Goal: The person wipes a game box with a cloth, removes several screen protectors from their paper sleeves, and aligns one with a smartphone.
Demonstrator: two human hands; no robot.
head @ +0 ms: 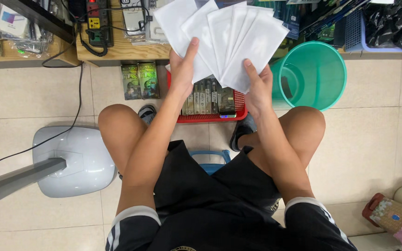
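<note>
- White packets (229,37) fan out above the red basket (210,117), held up in both hands.
- Left hand (182,69): thumb lies across the front of the fan's left side, fingers clamped behind, hidden.
- Right hand (257,86): thumb presses the fan's lower right, fingers closed behind it, unseen.
- The fan's top is cut off by the frame edge.
- The fan and hands cover part of the basket; a green bin (312,74) stands just beside it on the floor.

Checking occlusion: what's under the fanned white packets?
Under the packets, both hands grip the fan. Below lies a red basket with upright boxes; its far end is covered.
</note>
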